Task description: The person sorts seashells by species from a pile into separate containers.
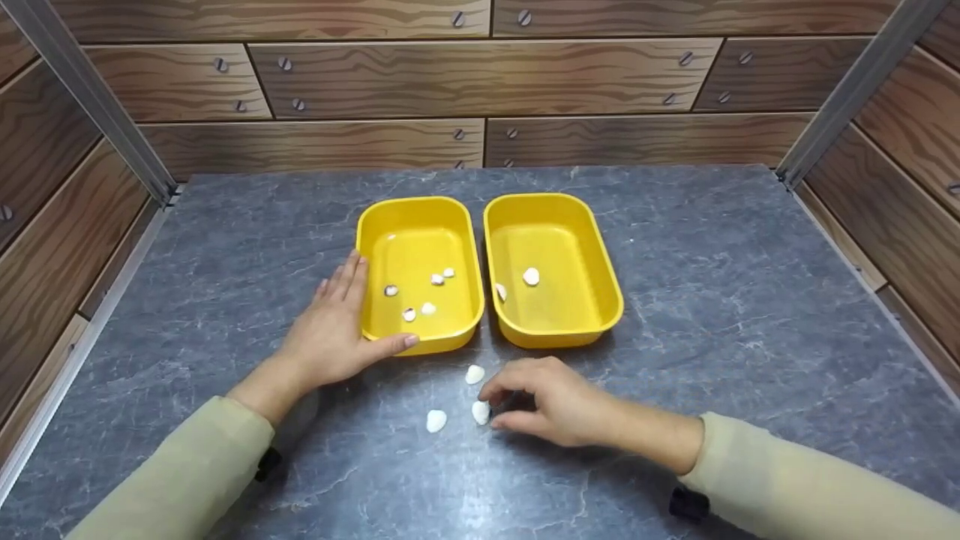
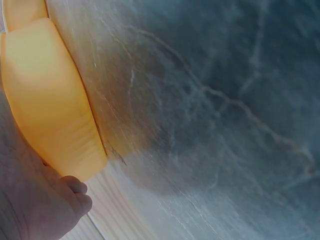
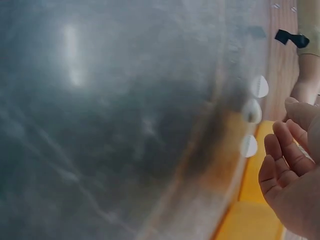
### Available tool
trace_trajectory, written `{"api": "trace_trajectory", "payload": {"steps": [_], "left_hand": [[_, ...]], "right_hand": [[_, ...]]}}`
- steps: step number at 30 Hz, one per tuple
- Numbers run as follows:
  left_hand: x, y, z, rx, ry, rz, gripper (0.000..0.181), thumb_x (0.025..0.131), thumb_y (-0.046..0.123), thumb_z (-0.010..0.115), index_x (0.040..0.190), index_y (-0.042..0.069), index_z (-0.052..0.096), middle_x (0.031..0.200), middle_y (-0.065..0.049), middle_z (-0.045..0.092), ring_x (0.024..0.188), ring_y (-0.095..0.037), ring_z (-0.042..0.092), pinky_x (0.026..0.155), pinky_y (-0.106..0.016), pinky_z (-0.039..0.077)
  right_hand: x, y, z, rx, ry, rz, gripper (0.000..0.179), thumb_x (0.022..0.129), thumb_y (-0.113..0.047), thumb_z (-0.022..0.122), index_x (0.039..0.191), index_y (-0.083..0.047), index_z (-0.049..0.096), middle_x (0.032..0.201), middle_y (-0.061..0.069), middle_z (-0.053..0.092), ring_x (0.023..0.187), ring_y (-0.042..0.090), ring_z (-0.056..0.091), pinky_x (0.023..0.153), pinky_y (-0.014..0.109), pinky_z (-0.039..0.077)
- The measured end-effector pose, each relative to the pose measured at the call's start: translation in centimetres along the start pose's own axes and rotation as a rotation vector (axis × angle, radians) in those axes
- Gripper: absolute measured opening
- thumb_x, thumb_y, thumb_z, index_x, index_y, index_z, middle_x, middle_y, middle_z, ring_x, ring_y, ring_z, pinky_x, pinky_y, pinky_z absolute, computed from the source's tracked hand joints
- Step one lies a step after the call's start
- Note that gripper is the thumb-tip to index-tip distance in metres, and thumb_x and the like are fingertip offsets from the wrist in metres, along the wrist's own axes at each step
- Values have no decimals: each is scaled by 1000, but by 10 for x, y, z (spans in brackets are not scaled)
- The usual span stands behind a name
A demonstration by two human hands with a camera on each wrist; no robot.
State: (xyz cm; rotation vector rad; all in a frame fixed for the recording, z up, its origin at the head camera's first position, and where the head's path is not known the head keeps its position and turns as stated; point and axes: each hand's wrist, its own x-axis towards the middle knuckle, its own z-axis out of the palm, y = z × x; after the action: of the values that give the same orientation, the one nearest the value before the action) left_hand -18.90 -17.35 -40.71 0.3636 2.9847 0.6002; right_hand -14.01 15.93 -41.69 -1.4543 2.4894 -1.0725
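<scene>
Our right hand (image 1: 559, 401) has thumb and fingertips apart, right beside a white shell (image 1: 481, 413), lower center of frame; our left hand (image 1: 328, 337), fingers straight, rests against the left yellow tray (image 1: 411, 261), probably to steady it.

Brightly lit, fairly crisp in head view; white glare down lower middle of desk (image 1: 690, 315), soft shadows beneath forearms (image 1: 652, 431). Hazy, soft in wrist views; orange reflections from yellow tubs (image 2: 50, 100).
</scene>
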Motion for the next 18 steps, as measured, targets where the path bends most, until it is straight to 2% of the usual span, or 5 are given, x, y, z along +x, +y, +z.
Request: {"api": "trace_trajectory", "payload": {"steps": [6, 11, 18], "left_hand": [[-1, -1, 0, -7, 4, 16, 131, 87, 85, 61, 170, 2, 0, 178, -16, -3, 162, -39, 8, 131, -54, 8], [-1, -1, 0, -11, 1, 15, 130, 88, 83, 62, 170, 2, 0, 177, -16, -3, 162, -39, 7, 131, -54, 7], [-1, -1, 1, -17, 6, 18, 130, 88, 82, 63, 170, 2, 1, 177, -17, -3, 162, -39, 7, 131, -55, 7]], "right_hand": [[-2, 6, 9, 36, -34, 106, 32, 92, -20, 86, 121, -9, 77, 110, 0, 76, 98, 14, 70, 89, 30, 60], [1, 9, 13, 70, -50, 191, 40, 90, -26, 88, 125, -12, 77, 106, -2, 73, 97, 13, 67, 88, 30, 58], [2, 12, 15, 69, -55, 199, 38, 90, -27, 88, 124, -15, 78, 104, -3, 72, 94, 11, 66, 86, 30, 57]]}}
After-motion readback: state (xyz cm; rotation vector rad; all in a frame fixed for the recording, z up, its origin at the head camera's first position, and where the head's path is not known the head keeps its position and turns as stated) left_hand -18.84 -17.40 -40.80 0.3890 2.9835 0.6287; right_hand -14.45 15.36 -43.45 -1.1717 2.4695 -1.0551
